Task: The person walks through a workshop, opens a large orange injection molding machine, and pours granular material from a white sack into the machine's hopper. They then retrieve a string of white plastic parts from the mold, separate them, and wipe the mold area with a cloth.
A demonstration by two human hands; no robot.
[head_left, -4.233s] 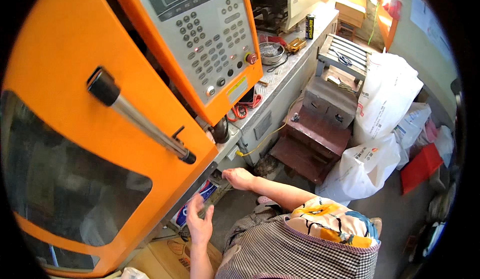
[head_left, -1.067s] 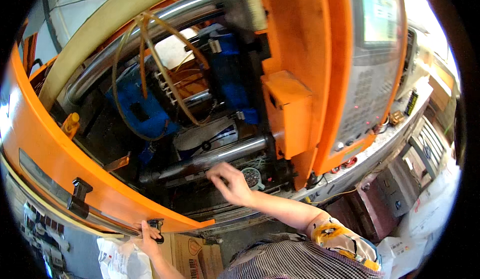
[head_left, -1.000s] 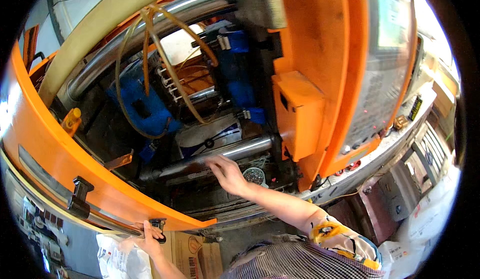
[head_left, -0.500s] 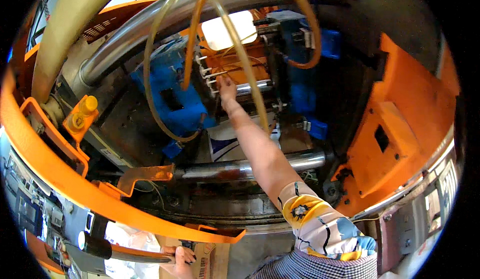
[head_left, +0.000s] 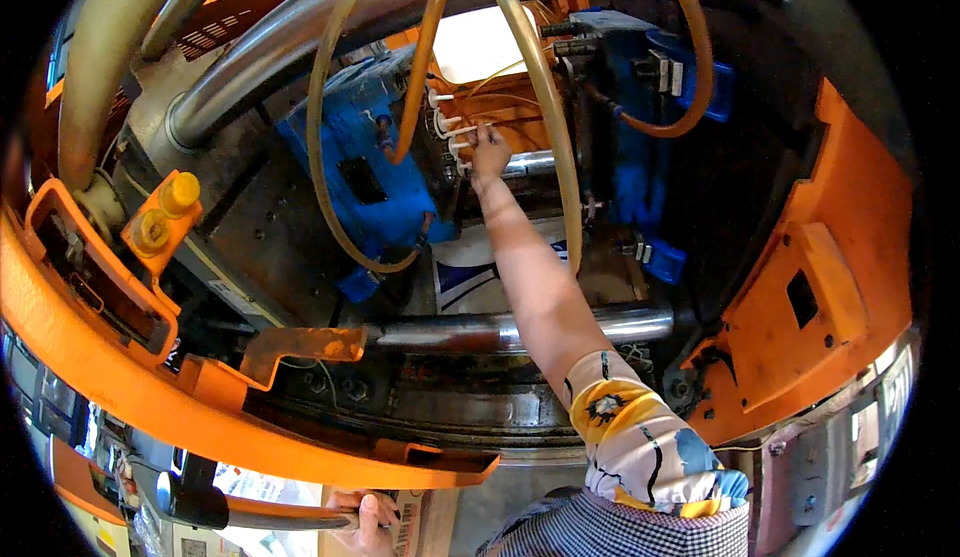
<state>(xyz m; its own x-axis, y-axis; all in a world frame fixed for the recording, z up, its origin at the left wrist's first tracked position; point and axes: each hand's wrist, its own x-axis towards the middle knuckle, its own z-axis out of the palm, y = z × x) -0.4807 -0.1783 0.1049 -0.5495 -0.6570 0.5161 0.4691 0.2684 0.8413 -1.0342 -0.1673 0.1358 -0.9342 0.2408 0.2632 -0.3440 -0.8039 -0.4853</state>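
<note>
My right hand (head_left: 489, 153) reaches between the two halves of a blue mould in a moulding machine. Its fingers are closed in a pinch on a thin white sprue (head_left: 466, 131) that sticks out from the left half (head_left: 350, 172). Several white moulded pieces (head_left: 440, 100) sit along that half's inner face, beside my fingertips. Down at the lower left, my left hand (head_left: 372, 524) is closed round the end of a bar-shaped handle (head_left: 275, 514) with a dark end fitting. Part of its fingers is hidden.
Yellowish hoses (head_left: 548, 107) loop down in front of the mould. The right mould half (head_left: 632, 172) stands across the gap. A steel tie bar (head_left: 440, 334) runs below my forearm, and an orange guard edge (head_left: 200, 422) curves along the left. A cardboard box (head_left: 438, 524) stands below.
The view has shifted, so the machine appears farther right. My right fingers have moved along the white sprue, away from the left mould half. My left hand stays at the handle.
</note>
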